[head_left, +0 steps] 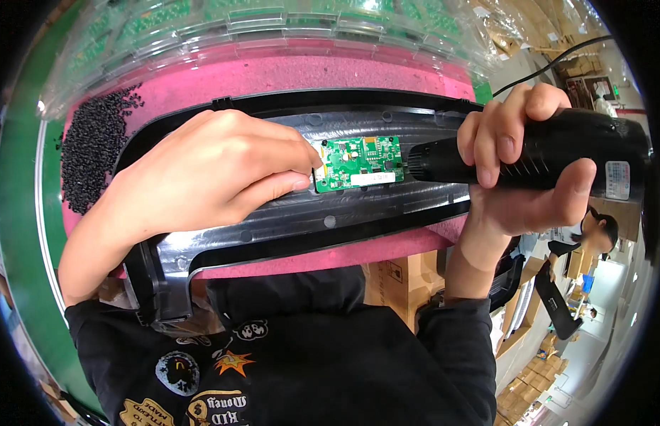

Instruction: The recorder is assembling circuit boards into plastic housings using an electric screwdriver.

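Observation:
A green circuit board (358,162) with a white label strip lies inside a long black plastic housing (287,221). At the board's left edge, my left hand (234,167) is closed, thumb and fingertips pinched against the edge. My right hand (514,149) wraps round a black electric screwdriver (578,153), held nearly level from the right. The screwdriver's ribbed nose is over or beside the board's right edge; its bit is hidden, and I cannot tell whether it touches a screw.
Small black screws (96,145) are heaped on the left. The housing rests on a pink mat (344,71) over a green tabletop. Clear plastic trays (259,28) of green boards stand at the back. Cardboard boxes (401,284) sit below. Another person (592,234) is at the far right.

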`<state>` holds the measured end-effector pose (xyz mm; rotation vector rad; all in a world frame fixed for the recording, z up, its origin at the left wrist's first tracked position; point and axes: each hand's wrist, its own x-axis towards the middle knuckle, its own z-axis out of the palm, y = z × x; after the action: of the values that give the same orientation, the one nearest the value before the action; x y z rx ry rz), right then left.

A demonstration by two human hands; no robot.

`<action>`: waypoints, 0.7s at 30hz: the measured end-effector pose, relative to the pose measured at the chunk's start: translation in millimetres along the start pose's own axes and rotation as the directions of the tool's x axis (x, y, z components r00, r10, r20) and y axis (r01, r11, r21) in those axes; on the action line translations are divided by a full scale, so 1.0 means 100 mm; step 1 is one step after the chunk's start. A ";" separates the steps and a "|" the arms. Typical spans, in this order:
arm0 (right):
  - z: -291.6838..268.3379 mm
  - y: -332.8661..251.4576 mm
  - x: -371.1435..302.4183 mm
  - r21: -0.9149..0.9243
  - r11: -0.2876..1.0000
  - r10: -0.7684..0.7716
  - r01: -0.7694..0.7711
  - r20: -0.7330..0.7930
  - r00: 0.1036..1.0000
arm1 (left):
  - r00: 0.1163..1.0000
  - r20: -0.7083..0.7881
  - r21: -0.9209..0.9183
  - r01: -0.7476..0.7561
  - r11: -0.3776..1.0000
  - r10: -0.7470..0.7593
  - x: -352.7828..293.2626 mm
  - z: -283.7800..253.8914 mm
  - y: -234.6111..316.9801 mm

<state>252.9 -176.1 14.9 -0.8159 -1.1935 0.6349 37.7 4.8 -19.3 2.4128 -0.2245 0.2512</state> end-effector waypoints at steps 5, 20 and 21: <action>0.26 -0.26 -0.02 -0.012 0.997 -0.081 0.082 0.066 0.994 | 0.999 -0.036 -0.040 -0.028 0.999 0.027 0.03 -0.02 0.02; 0.73 -0.04 0.07 0.260 0.905 -0.337 0.337 -0.043 0.940 | 0.990 -0.135 -0.256 -0.064 0.965 0.030 -0.02 -0.11 0.02; 0.73 -0.04 0.07 0.247 0.924 -0.294 0.290 -0.025 0.956 | 0.990 -0.137 -0.255 -0.063 0.965 0.028 0.00 -0.12 0.04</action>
<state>184.8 -157.4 33.4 -0.4114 -1.1900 0.5296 35.1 9.7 -7.4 2.1245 -0.2371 0.3781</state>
